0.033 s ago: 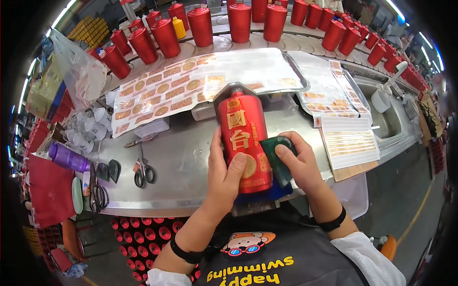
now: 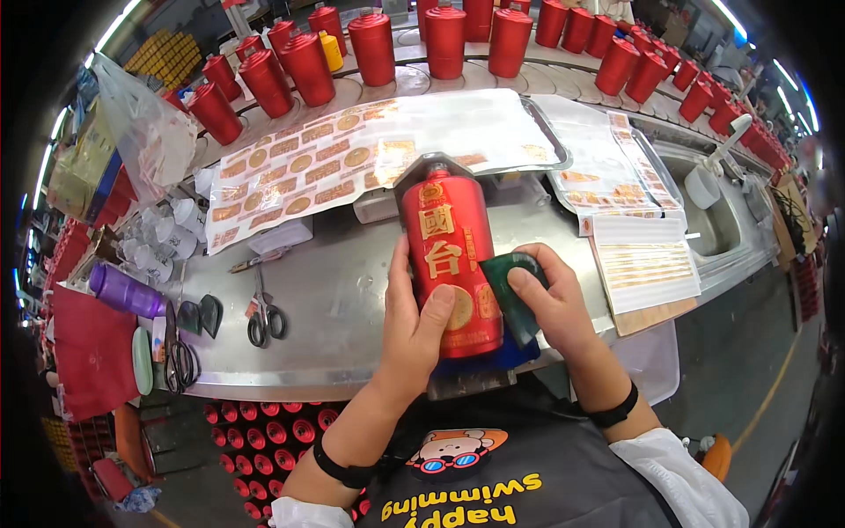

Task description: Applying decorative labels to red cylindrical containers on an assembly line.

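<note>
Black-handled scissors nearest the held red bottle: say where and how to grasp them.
The black finger loops look the best grip, coming from the near side: the scissors lie with loops nearer, blades pointing away.

Workshop, red bottles (image 2: 372,53) lining conveyor (image 2: 409,74)

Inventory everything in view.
Bench: one, silver, centre
Held bottle: one, red, centre
Flat tool: one, green, centre right
Sticker sheets: several, white and gold, bench
Standing bottles: many, red, top
Small bottle: one, yellow, upper left
Scissors: at least two, dark, bench left
Tumbler: one, purple, left
Plastic bag: one, clear, upper left
Sink: one, metallic, right
Round tops: many, red, lower left
Blurred clutter: uncounted, mixed, edges
Apron: one, black, bottom
Left hand: one, bare, on bottle
Right hand: one, bare, on tool
</note>
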